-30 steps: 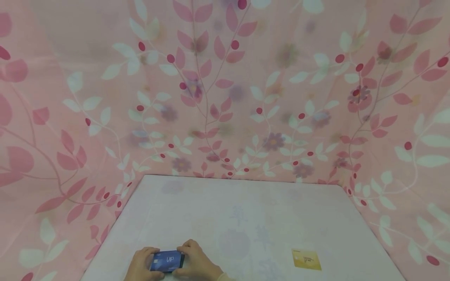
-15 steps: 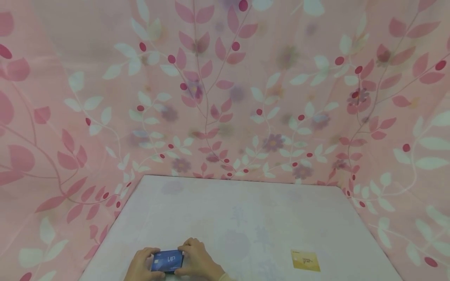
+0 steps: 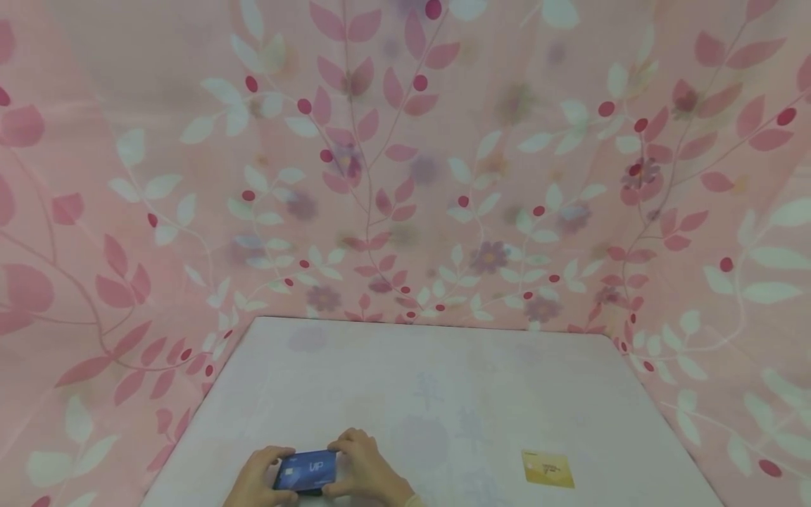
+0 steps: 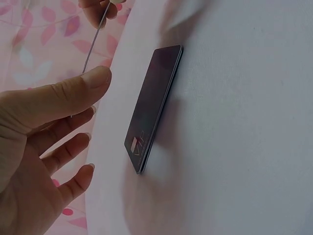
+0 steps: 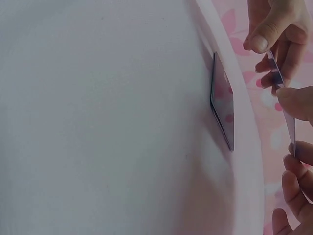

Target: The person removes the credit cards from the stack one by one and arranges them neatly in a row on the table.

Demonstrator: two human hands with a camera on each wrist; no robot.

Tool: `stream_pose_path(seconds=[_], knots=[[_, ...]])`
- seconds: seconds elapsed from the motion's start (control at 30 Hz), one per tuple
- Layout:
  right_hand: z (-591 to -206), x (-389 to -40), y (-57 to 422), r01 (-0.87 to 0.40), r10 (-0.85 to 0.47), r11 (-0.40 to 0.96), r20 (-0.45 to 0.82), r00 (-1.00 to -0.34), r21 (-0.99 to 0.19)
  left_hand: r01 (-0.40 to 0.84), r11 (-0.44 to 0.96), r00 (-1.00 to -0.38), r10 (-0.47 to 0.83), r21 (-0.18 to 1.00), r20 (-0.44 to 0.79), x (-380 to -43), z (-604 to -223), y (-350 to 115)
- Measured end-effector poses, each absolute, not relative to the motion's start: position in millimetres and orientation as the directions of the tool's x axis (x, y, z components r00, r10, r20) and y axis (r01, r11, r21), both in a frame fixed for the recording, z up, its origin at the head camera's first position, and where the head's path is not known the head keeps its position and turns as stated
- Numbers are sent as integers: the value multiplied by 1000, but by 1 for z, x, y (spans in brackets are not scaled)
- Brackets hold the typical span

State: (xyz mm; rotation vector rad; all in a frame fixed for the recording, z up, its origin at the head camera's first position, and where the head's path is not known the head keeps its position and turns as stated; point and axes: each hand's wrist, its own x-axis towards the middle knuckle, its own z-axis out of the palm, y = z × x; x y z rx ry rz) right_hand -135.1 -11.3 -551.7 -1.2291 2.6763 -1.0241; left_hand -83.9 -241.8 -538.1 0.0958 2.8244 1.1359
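A blue bank-style card [image 3: 307, 470] printed "VIP" is held between both hands at the front left of the table. My left hand [image 3: 258, 477] pinches its left end, thumb at the near side. On the other end, my right hand [image 3: 366, 468] pinches it the same way. In both wrist views this card [image 4: 93, 49] appears nearly edge-on, raised off the table. Below it a dark stack of cards [image 4: 154, 105] lies on the white surface, its top card also marked "VIP". The right wrist view shows the stack [image 5: 223, 103] apart from the fingers.
A gold card [image 3: 548, 470] lies flat to the right on the white tabletop [image 3: 355, 373]. Pink leaf-patterned cloth [image 3: 405, 176] hangs behind and at both sides of the table.
Both hands and the blue card have shifted slightly right. More of a dark edge shows below the card. The gold card stays in place on the table.
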Motion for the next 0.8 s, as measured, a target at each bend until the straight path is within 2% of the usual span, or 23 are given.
stream_pose_path(seconds=[0.2, 0.47, 0.8], knots=[[-550, -137, -3, -670, -684, 454, 253, -684, -587, 15, 696, -989, 118, 718, -94, -86, -538, -238], [-545, -140, 8, -653, -680, 431, 252, -689, -623, -36, 692, -990, 76, 721, -122, -89, -537, -232], [-541, -141, 18, -607, -675, 429, 210, -707, -669, 1, 661, -987, 121, 750, -105, -90, -535, -228]])
